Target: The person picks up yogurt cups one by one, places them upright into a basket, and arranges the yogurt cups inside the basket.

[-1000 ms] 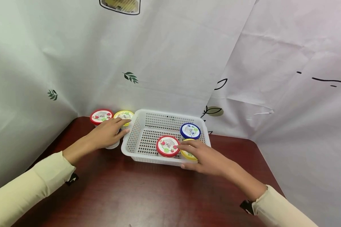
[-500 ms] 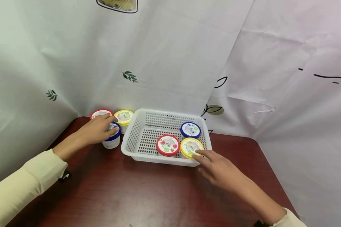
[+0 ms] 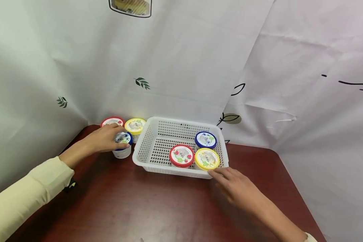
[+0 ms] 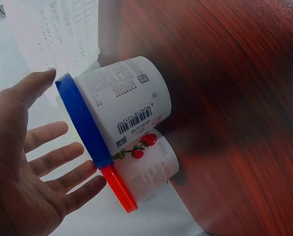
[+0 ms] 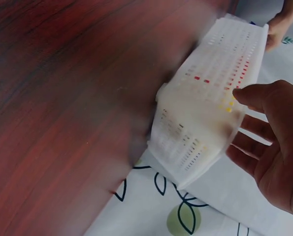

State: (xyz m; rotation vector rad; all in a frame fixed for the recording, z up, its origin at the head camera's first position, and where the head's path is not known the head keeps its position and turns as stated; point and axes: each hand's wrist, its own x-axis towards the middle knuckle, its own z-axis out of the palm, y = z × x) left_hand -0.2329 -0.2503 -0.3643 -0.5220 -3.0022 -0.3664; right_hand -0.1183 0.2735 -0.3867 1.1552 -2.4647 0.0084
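In the head view, my left hand [image 3: 104,139] hovers over a blue-lidded tub [image 3: 122,154] left of the white basket. The left wrist view shows the left hand [image 4: 30,164] spread beside the blue lid [image 4: 84,120], thumb tip at its edge; contact is unclear. Behind stand a red-lidded tub [image 3: 112,120], partly covered by the hand, and a yellow-lidded tub [image 3: 135,125]. Near the basket's [image 3: 181,129] front right corner is my right hand [image 3: 237,186], holding nothing. Its fingers look loosely bent in the right wrist view, close to the basket [image 5: 205,108].
Inside the basket, a red-lidded tub [image 3: 182,155], a yellow-lidded tub [image 3: 207,159] and a blue-lidded tub [image 3: 205,139] sit toward the right. The basket stands on a dark red table [image 3: 169,208], close to a white curtain [image 3: 184,67] behind.
My left hand has shifted left, uncovering the yellow-lidded tub and reaching the blue-lidded one. My right hand has drawn back toward the front right, off the yellow-lidded tub in the basket.
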